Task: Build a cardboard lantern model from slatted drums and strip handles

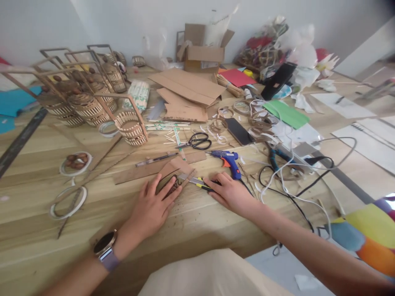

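My left hand (154, 201) lies with fingers spread, pressing a piece of printed cardboard (182, 166) against the table. Wrapped in my right hand (230, 193) is a yellow and black utility knife (202, 183), its blade reaching left to the cardboard. A thin brown stick or strip lies at the cardboard's right edge, near the blade. Just beyond my right hand rests a blue glue gun (226, 158). Black-handled scissors (199, 141) and a pen (157, 159) lie farther off, the pen on a long cardboard strip (129, 174). Brown crumbs dot the wood below the knife.
Small basket-like wooden buckets with tall handles (131, 127) crowd the back left. Nuts fill a round dish (75, 163) near a tape roll (68, 202). Cardboard sheets (188, 86) and a box (205, 53) stand behind. White cables (286, 181) tangle at right beside a phone (238, 131).
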`<state>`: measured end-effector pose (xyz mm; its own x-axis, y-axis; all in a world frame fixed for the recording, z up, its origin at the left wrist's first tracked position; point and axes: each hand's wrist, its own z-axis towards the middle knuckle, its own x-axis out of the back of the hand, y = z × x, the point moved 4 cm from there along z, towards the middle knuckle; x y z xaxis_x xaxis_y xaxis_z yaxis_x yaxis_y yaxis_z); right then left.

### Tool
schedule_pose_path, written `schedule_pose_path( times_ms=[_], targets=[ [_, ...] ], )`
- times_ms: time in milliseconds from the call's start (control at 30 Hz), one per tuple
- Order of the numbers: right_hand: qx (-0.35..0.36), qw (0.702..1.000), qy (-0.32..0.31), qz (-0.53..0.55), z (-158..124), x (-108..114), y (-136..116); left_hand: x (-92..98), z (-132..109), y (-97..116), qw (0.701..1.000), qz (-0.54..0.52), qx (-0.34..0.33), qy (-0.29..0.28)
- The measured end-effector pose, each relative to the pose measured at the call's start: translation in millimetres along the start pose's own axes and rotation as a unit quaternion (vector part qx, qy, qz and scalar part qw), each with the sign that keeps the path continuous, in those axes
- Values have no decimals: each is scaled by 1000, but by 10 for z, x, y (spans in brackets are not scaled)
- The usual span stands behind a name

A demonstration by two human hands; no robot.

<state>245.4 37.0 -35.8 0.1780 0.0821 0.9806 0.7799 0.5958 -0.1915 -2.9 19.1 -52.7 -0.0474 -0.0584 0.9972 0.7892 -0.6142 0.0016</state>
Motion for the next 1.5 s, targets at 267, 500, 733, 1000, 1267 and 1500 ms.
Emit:
schedule_pose_path(
  times_ms=[267,500,733,1000,1267,1500],
  targets=[
    [15,1000,-8,-11,-101,27,-68,18,17,6,1000,-14,10,3],
    [23,999,23,-4,-46,3,-86,12,-210,-117,1000,-25,-9,-9],
    [27,999,27,-11,5,-17,-99,46,-433,-134,1000,-22,-3,-1],
    [20,999,12,-29,-69,-43,-121,35,-402,-133,999,-41,5,6],
    [15,999,23,-24,64,-52,-125,21,-345,-76,998,-50,34,8],
    [29,999,26,-37,34,-41,-134,6,-308,-49,998,-55,42,8]
  ],
)
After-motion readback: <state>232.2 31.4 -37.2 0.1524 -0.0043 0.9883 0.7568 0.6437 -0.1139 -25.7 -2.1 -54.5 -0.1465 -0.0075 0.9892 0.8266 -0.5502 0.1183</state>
